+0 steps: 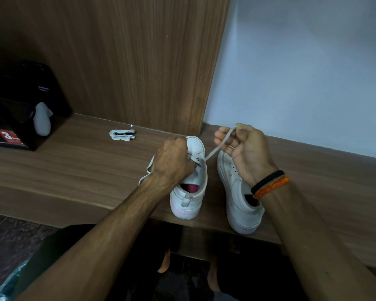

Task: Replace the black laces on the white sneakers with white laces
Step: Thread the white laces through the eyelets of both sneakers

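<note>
Two white sneakers stand on the wooden bench point(74, 170), heels toward the viewer. The left hand point(174, 159) rests on the left sneaker point(190, 192), its fingers curled into the lacing area. The right hand point(241, 146), up at one o'clock from it, pinches the end of a white lace point(215, 148) that runs taut down to the eyelets. The right sneaker point(241, 200) stands just beside, at three o'clock. A folded spare white lace point(122, 135) lies at ten o'clock, near a black box point(20, 105).
</note>
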